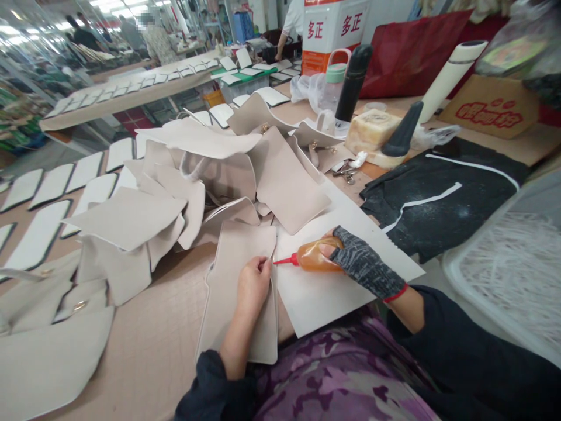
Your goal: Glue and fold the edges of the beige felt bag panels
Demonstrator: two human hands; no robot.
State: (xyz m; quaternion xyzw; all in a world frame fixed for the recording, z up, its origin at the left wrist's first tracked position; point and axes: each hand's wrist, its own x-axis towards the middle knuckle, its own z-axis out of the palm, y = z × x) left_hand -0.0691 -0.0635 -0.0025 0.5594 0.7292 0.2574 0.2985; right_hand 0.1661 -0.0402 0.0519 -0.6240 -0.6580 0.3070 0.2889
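Note:
In my right hand (362, 257), which wears a grey fingerless glove with a red cuff, lies a squeeze bottle (315, 256) of amber liquid. Its red nozzle points left, the tip at the edge of a beige leather panel (239, 316). My bare left hand (256, 280) rests on that panel, thumb and fingers pinched at its right edge close to the nozzle tip. The panel lies flat in front of me, partly beside a white sheet (324, 298) under the bottle. What exactly the left fingertips pinch is too small to tell.
Beige leather pieces (131, 216) are heaped behind and left of the panel. White dark-edged pieces (44, 234) lie in rows further left. At right are a black cloth (442, 193), a bin of white strips (512, 280), a black bottle (353, 82) and a cream flask (453, 79).

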